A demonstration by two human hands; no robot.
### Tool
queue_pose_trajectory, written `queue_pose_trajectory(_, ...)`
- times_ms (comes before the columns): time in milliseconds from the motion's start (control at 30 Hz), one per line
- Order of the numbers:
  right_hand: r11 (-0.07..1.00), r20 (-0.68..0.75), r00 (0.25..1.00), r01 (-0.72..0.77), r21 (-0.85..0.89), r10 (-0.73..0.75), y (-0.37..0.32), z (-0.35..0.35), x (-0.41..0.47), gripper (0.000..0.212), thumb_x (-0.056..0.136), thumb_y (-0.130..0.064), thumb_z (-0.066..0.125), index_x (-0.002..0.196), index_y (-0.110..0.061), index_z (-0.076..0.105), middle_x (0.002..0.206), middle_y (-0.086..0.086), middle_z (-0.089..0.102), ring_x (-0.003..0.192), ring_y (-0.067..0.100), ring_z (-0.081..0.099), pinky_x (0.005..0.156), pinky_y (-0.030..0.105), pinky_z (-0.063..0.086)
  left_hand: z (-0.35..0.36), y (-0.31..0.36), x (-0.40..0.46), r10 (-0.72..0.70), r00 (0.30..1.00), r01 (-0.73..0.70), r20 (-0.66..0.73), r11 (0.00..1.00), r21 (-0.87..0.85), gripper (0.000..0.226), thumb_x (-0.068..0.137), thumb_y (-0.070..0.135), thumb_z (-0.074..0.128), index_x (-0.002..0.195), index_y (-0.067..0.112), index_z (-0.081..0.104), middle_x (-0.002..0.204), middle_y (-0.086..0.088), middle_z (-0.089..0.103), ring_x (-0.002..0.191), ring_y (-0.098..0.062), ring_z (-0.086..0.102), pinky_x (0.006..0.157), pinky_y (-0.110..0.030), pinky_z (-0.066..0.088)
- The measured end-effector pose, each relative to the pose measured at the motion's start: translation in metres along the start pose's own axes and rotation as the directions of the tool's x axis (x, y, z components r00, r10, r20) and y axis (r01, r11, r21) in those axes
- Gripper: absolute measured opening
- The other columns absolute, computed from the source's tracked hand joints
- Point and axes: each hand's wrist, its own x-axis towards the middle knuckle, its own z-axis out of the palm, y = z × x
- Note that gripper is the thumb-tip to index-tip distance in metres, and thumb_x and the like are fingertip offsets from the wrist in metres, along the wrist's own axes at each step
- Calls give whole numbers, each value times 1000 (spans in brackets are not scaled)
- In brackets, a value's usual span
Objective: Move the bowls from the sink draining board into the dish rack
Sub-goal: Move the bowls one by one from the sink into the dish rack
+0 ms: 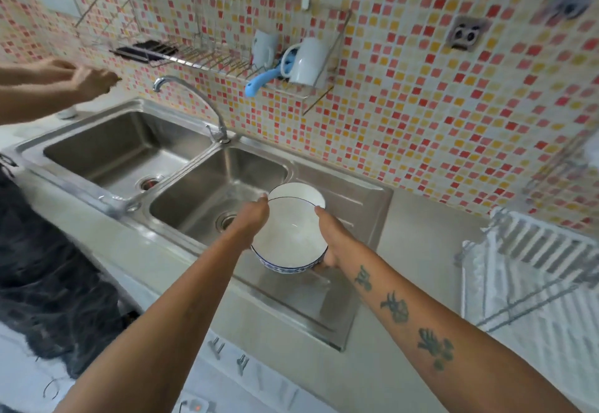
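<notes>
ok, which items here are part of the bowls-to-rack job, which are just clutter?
Job:
- bowl, white with blue trim, held by left hand and right hand
- second bowl behind it
- draining board
- dish rack, on the counter at right

Lying about:
- wall shelf
- two white mugs
- blue utensil
- faucet
- another person's hand

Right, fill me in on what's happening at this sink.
A person holds two stacked bowls with both hands, the left hand on the near-left rim and the right hand on the right side, over the draining board. The white dish rack stands to the right on the counter, no bowls visible in it. Someone else's hand reaches in at upper left, near the wall rack with mugs.
</notes>
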Motion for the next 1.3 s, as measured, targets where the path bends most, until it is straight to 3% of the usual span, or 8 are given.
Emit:
queue_pose_trajectory(200,886,-207,867,463,-2,-453,-45,-55,-115,54,97,-40,39,146,-20,31,144,9,45,122,32,52,94,48,50,8,104,-77,312,950,-311,3,948,-69,61,101,47,28,146,7,39,151,-13,41,136,-31,42,113,-44,35)
queue_pose_trajectory(400,516,-342,450,847,-131,-825,-62,-128,-246,33,102,-30,32,131,-19,45,126,3,51,103,19,52,79,31,45,26,199,-182,343,867,-184,362,895,-407,64,96,63,18,124,15,52,112,-14,62,87,-27,62,65,-39,48)
queue_pose_trajectory(567,285,-412,169,929,-238,-895,-61,-199,-320,17,102,-30,36,95,-26,51,94,-9,50,77,-1,46,65,18,35,76,245,-258,457,652,-298,605,888,-350,59,95,62,20,96,27,67,103,-8,72,85,-28,69,79,-46,55)
queue_pose_trajectory(767,14,-388,-132,936,-351,-912,-57,-292,-360,28,93,-38,43,110,-24,60,107,-14,61,98,-3,55,83,10,39,141,285,-307,428,505,-338,749,897,-285,86,75,87,23,114,24,66,107,-14,70,97,-35,67,81,-51,55)
queue_pose_trajectory(867,-108,-284,-259,884,-455,-923,-51,-334,-367,37,89,-47,38,115,-29,58,118,-17,59,113,-5,53,95,11,37,171,298,-319,433,446,-364,784,887,-283,84,71,88,30,96,22,75,95,-15,73,90,-36,68,85,-52,53)
queue_pose_trajectory(1033,-60,-238,-193,880,-472,-952,-61,-384,-361,42,91,-53,31,123,-38,54,134,-11,55,126,9,50,104,31,40,219,304,-331,546,385,-406,744,824,-395,59,80,73,44,93,22,69,87,-13,66,87,-31,61,85,-43,49)
queue_pose_trajectory(1167,198,-278,99,914,-355,-956,-78,-402,-360,51,102,-48,14,139,-31,44,132,-6,54,108,-2,56,84,11,48,250,298,-328,675,371,-457,638,731,-508,45,85,65,46,104,30,65,91,-8,68,87,-24,63,75,-32,54)
queue_pose_trajectory(1300,462,-348,366,851,-251,-863,-94,-421,-341,53,98,-57,17,124,-29,55,104,-3,66,94,8,58,101,32,40,277,285,-316,813,413,-640,409,579,-505,57,66,67,63,103,25,68,103,-3,71,101,-21,66,90,-35,51)
